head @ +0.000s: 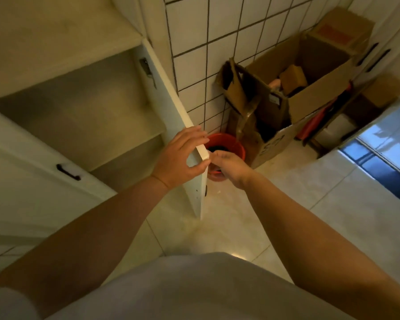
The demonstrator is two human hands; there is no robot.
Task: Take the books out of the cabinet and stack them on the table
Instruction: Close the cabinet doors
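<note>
Both hands grip the free edge of the open cabinet door (194, 144), left hand (179, 158) curled over it, right hand (229, 167) apparently pinching it, while the cabinet (83, 107) lies left of them, nearer the left hand, with no books visible.

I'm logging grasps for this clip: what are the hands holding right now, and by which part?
Both hold the open cabinet door at its outer top corner: the left hand pinches the edge; the right hand grips the other side.
</note>
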